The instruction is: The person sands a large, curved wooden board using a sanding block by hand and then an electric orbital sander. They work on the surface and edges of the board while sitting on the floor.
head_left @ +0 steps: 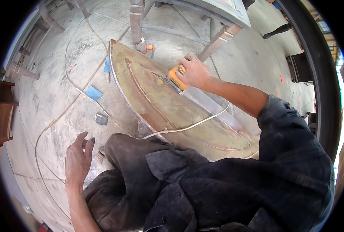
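Note:
My right hand (195, 72) is closed round an orange power sander (175, 79), whose pad rests on the upper right part of a curved wooden panel (168, 112). The panel has a half-moon outline, with carved lines along its curve and patchy yellow-brown and pale areas. A pale cord (195, 123) loops across the panel and over its near edge. My left hand (79, 154) hangs in the air left of my knee, holding nothing, its fingers bent but apart. Dark fingertips show on it.
Sandpaper pieces, one blue (94, 93) and one grey (101, 119), lie on the concrete floor left of the panel. A red and grey tool (144, 47) lies near a table leg (136, 23). Cords (52, 123) snake across the floor. A dark post (322, 85) stands at right.

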Tool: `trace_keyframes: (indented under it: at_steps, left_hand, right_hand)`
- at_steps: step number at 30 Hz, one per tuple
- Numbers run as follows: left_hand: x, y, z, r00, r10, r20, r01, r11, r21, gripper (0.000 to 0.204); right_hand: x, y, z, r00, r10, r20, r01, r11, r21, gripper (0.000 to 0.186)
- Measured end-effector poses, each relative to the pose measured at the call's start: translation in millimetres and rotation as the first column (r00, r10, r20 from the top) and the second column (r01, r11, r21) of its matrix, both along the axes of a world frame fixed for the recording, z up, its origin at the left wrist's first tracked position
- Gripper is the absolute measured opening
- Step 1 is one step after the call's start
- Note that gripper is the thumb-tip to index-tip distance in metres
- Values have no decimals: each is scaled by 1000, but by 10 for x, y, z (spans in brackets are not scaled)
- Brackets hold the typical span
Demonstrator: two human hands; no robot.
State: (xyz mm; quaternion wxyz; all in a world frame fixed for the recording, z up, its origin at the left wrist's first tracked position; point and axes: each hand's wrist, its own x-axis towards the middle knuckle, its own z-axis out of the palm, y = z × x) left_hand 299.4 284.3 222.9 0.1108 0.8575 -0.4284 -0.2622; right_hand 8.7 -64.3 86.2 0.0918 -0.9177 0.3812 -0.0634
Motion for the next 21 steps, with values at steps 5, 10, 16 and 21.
trace_keyframes:
  at_steps: [5, 10, 16, 21]
  left_hand:
    - [34, 27, -54, 1000, -14, 19, 14, 1000, -3, 38]
    - [40, -14, -108, 998, -40, 37, 40, 999, 6, 38]
    - [7, -46, -88, 999, -41, 18, 41, 999, 33, 39]
    - [15, -10, -93, 998, -55, -1, 55, 998, 16, 38]
  right_hand:
    - [255, -98, -48, 999, 33, 12, -32, 999, -42, 43]
    - [-201, 125, 27, 995, 35, -91, -34, 999, 8, 45]
    - [-1070, 665, 204, 998, 5, -55, -3, 999, 43, 40]
    - [-1616, 1061, 327, 979, -50, -200, 86, 980, 178, 37]
